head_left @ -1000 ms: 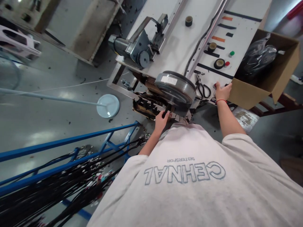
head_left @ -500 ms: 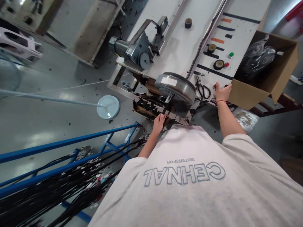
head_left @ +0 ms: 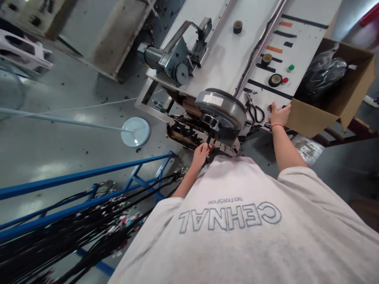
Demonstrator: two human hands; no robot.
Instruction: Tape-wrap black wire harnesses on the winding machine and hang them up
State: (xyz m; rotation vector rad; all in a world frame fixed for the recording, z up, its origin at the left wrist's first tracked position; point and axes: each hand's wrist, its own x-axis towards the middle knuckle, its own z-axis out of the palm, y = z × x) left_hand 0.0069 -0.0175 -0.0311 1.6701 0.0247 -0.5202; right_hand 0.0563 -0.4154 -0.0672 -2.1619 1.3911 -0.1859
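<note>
Black strap (head_left: 209,139) pinched in left hand (head_left: 200,152) grip below drum (head_left: 220,110).

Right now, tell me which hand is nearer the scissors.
Right. The right hand rests on the panel just beside the scissors, on their right. The left hand is farther away, down at the machine's front edge below the round drum, gripping a dark strap.

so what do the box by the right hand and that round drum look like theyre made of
The box looks like plain brown cardboard: matte, with folded flaps. The round drum seems to be metal, grey with a dull sheen and a dark rim, though that rim could be rubber or paint. The thin black strip pinched in the left hand looks like plastic or tape; too small to tell.
</note>
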